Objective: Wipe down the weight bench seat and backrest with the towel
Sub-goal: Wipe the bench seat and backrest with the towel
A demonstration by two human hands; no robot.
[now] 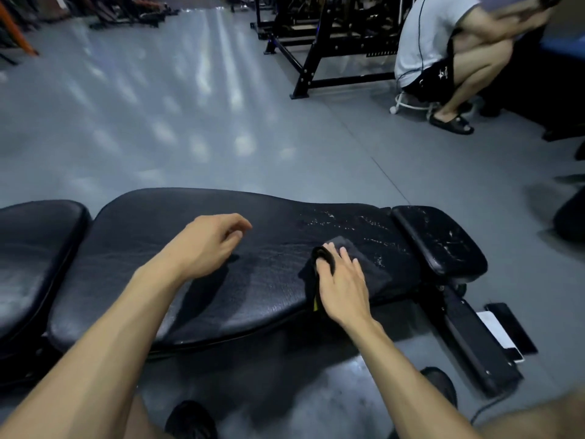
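On the long backrest pad, near its seat-side end, the right hand is grasping one dark towel; the left hand is hovering, fingers loosely released. Beside the bench: two phones; beyond, one person squatting.

text: none readable | labels: none | shorts logo: illegible
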